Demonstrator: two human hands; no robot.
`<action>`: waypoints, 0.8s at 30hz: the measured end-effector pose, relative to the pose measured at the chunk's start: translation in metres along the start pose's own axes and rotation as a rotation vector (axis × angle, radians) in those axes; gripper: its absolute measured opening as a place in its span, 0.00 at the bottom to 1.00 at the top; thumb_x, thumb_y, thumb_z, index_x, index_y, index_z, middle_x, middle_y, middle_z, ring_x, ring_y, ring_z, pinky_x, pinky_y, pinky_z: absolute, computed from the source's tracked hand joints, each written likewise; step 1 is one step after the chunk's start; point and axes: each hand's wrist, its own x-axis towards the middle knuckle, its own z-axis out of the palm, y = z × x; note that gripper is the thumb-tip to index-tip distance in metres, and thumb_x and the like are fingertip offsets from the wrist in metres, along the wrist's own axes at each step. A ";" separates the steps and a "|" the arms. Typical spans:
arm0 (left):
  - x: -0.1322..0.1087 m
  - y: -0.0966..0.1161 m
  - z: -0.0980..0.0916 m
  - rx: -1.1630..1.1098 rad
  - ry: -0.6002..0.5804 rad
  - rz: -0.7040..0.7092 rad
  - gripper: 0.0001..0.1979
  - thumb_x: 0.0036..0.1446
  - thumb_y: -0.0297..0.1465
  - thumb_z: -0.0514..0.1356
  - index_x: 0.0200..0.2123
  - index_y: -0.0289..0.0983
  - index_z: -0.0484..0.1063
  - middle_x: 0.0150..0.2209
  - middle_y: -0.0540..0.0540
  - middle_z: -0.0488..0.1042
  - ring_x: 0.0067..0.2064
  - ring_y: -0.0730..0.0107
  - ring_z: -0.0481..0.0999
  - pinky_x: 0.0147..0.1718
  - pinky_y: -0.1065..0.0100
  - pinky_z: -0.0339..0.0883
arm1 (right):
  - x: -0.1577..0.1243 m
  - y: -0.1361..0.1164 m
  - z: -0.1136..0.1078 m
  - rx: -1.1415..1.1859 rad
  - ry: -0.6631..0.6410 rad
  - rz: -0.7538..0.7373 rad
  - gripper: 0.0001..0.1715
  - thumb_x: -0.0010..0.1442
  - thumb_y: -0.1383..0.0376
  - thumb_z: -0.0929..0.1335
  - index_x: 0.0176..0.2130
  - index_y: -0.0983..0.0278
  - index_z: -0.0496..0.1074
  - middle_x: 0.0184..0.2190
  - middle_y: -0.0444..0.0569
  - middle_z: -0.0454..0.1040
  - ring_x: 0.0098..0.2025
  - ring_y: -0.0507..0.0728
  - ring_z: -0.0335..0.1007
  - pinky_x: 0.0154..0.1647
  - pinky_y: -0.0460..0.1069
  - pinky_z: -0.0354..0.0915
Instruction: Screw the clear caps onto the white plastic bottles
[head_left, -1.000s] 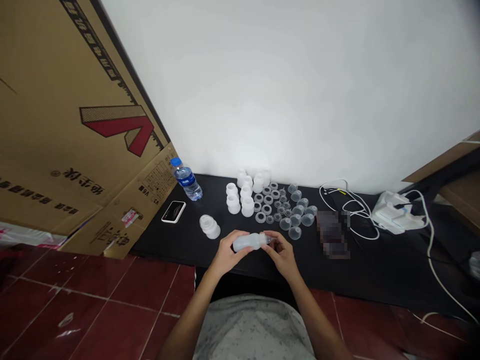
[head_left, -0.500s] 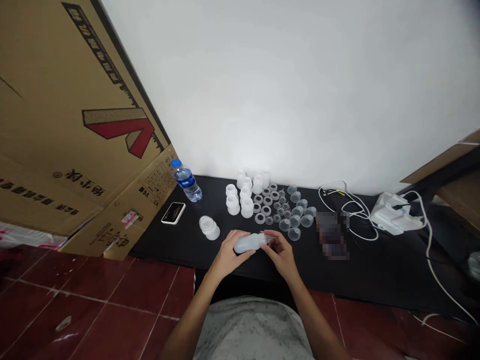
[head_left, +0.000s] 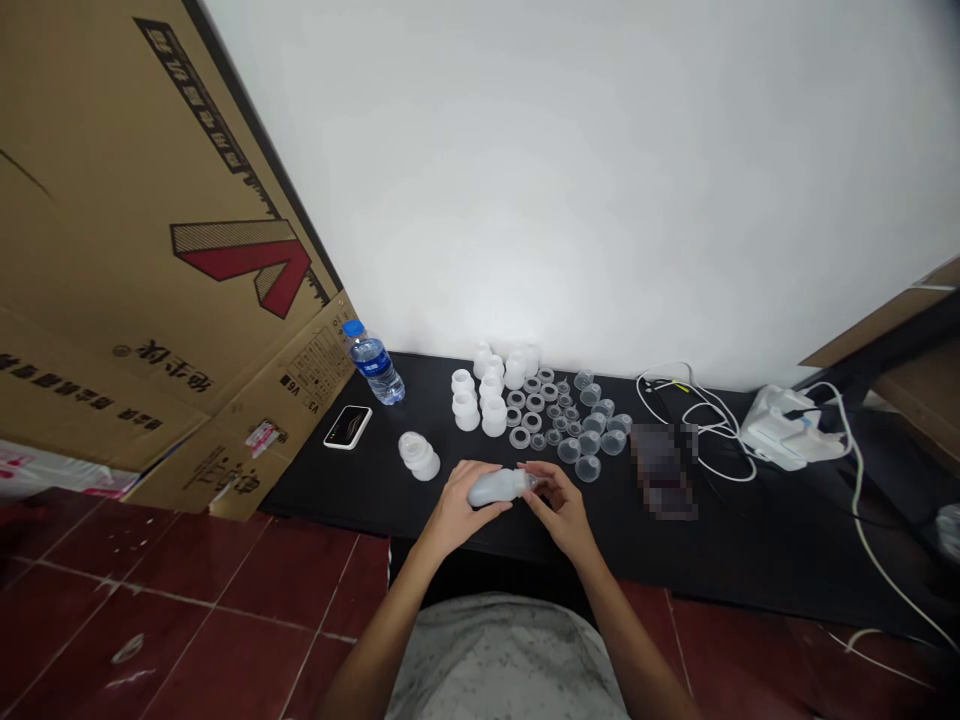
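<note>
Near the front edge of the black table, a small translucent baby bottle point(head_left: 491, 488) lies on its side between my hands. My left hand point(head_left: 456, 505) is wrapped round its body. The fingers of my right hand point(head_left: 561, 503) close on the collar end, where a clear nipple tip partly shows. Left of my hands stands a capped white baby bottle point(head_left: 420, 458). Beyond them are several open white bottles point(head_left: 493, 415), ring collars point(head_left: 520, 437), clear nipples point(head_left: 553, 436) and clear domed caps point(head_left: 589, 468).
A water bottle point(head_left: 376, 367) and a white-edged device point(head_left: 348, 427) are at the left, beside a large cardboard box point(head_left: 225, 350). To the right lie a blurred-out dark object point(head_left: 664, 472), white cables point(head_left: 724, 415) and a white power adapter point(head_left: 787, 428). A white wall point(head_left: 585, 180) rises behind the table.
My right fingers have shifted slightly at the collar end, with the nipple tip showing a little differently. The bottle stays in my left hand; the things on the table have not moved.
</note>
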 end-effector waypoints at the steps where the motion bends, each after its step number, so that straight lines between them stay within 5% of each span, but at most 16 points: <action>1: 0.000 0.000 0.000 0.000 -0.006 0.001 0.26 0.60 0.39 0.74 0.60 0.47 0.77 0.54 0.43 0.80 0.57 0.51 0.76 0.57 0.52 0.72 | 0.000 -0.001 0.000 0.009 -0.003 0.006 0.24 0.67 0.50 0.75 0.57 0.56 0.76 0.57 0.56 0.81 0.48 0.62 0.80 0.49 0.57 0.78; 16: 0.001 0.001 -0.003 0.000 -0.048 0.016 0.18 0.67 0.43 0.69 0.57 0.45 0.81 0.48 0.44 0.82 0.51 0.55 0.77 0.52 0.56 0.72 | 0.001 0.004 0.001 0.019 0.074 0.048 0.18 0.68 0.48 0.75 0.45 0.59 0.79 0.40 0.50 0.83 0.37 0.59 0.77 0.37 0.52 0.73; 21: 0.000 0.002 -0.003 -0.018 -0.049 0.020 0.18 0.68 0.42 0.68 0.57 0.44 0.80 0.49 0.44 0.83 0.52 0.56 0.77 0.54 0.56 0.73 | 0.000 0.004 0.000 -0.015 0.066 0.026 0.18 0.66 0.51 0.76 0.50 0.57 0.78 0.43 0.51 0.83 0.38 0.59 0.76 0.40 0.53 0.73; 24: 0.000 0.002 -0.003 -0.013 -0.057 0.027 0.19 0.67 0.43 0.69 0.58 0.45 0.80 0.49 0.44 0.83 0.52 0.56 0.77 0.55 0.55 0.73 | 0.000 0.000 -0.001 -0.007 0.008 0.014 0.27 0.63 0.54 0.79 0.59 0.55 0.75 0.53 0.52 0.83 0.41 0.60 0.78 0.43 0.55 0.74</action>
